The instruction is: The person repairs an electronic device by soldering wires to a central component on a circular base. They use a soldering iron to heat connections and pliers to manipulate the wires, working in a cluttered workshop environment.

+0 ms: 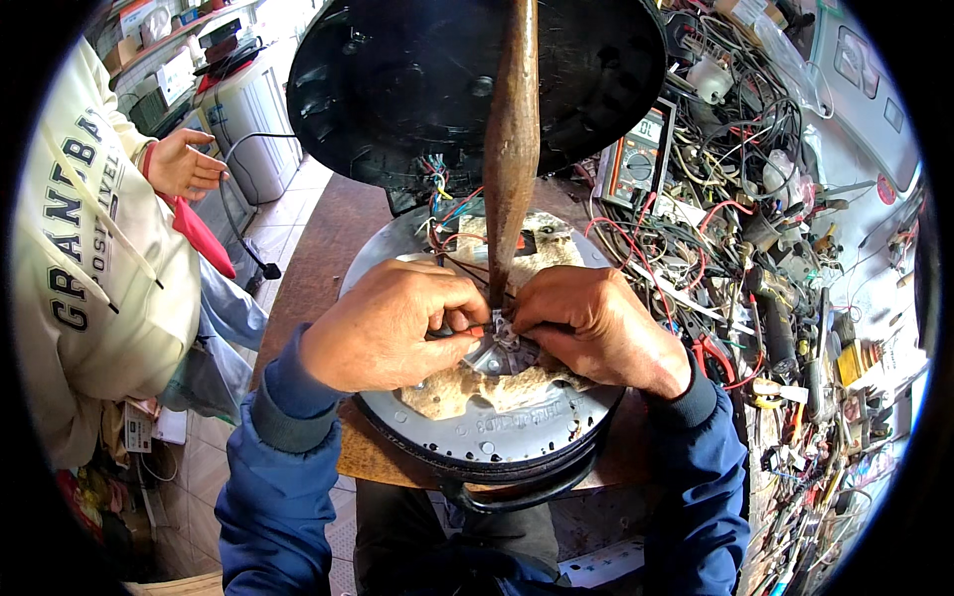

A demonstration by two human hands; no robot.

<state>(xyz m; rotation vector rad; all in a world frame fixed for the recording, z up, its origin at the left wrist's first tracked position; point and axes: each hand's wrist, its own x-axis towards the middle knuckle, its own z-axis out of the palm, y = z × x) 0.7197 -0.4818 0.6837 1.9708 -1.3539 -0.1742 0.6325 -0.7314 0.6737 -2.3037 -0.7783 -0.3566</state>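
Note:
Both my hands work over the underside of a round grey appliance base [487, 437] with torn pale insulation [477, 392] on it. My left hand [397, 323] is closed in a pinch around what looks like a red wire end, partly hidden by the fingers. Opposite it, my right hand [606, 328] pinches at a small metal fitting [505, 328] in the middle of the base; the fingertips hide exactly what they grip. A worn wooden stick [513, 129] stands upright, its lower end right by the fitting. Behind the base, loose coloured wires [434, 177] stick up.
A large black pan-like part [397, 89] stands behind the base on the brown table [318, 258]. To the right, an orange multimeter [639, 154] lies by heaps of cables [755, 129] and tools, including red-handled pliers [711, 358]. At left stands a person in a cream hoodie [129, 268].

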